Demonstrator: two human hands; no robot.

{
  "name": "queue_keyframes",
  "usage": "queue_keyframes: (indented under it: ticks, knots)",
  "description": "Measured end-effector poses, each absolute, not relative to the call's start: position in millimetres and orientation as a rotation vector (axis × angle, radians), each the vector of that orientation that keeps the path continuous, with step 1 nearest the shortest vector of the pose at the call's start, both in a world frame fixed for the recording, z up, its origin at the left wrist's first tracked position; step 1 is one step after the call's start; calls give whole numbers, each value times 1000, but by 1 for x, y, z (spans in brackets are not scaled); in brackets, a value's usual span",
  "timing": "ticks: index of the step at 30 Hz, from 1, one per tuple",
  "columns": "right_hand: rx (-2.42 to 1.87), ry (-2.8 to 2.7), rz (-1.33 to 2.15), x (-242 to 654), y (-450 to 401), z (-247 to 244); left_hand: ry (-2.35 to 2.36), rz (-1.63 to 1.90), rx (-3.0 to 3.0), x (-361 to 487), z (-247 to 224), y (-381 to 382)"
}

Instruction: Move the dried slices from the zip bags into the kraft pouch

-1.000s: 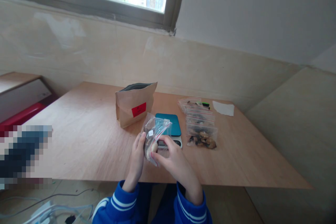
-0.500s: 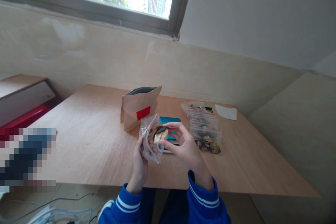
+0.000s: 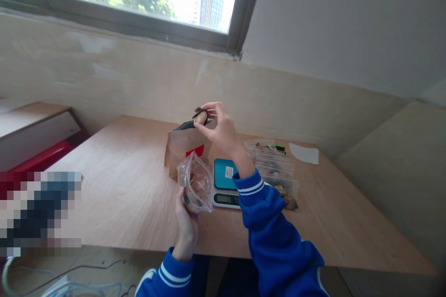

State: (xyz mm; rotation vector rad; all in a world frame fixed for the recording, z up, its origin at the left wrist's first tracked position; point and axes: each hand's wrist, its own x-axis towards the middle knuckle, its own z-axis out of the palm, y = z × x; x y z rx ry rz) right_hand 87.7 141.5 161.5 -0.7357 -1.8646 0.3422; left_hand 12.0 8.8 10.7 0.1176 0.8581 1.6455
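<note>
My left hand [image 3: 187, 228] grips a clear zip bag [image 3: 200, 184] by its lower left side; its mouth gapes and some brownish pieces show inside. Between the thumb and fingers of my right hand [image 3: 223, 131] is a pale, dark-edged dried mushroom piece [image 3: 201, 117], held just above the mouth of a brown paper pouch [image 3: 177, 151]. This pouch stands upright with its dark-lined top open and a red label on its front. A kitchen scale [image 3: 223, 174] with a blue plate and a small display lies beside the zip bag, partly covered by my right forearm.
Several filled zip bags [image 3: 275, 162] lie overlapping to the right of the scale. Behind them are a green-and-black object [image 3: 279, 149] and a white sheet [image 3: 304, 153]. Cables [image 3: 80, 285] run on the floor at lower left. A wall with a window rises behind the table.
My right hand has lifted the dried mushroom piece out of the zip bag, moving up and away to above the paper pouch. My left hand still holds the zip bag; more of the scale shows.
</note>
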Motion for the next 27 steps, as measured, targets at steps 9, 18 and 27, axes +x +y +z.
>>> queue_keyframes:
  ticks: [9,18,27]
  knots:
    - [-740,-2036,265,98,128,151,876,1641,87,9,11,11]
    - [-740,-2073,279,97,132,140,853,1704,113,6,7,13]
    - [-775,-2118,262,88,127,131,866,1717,87,-3,11,16]
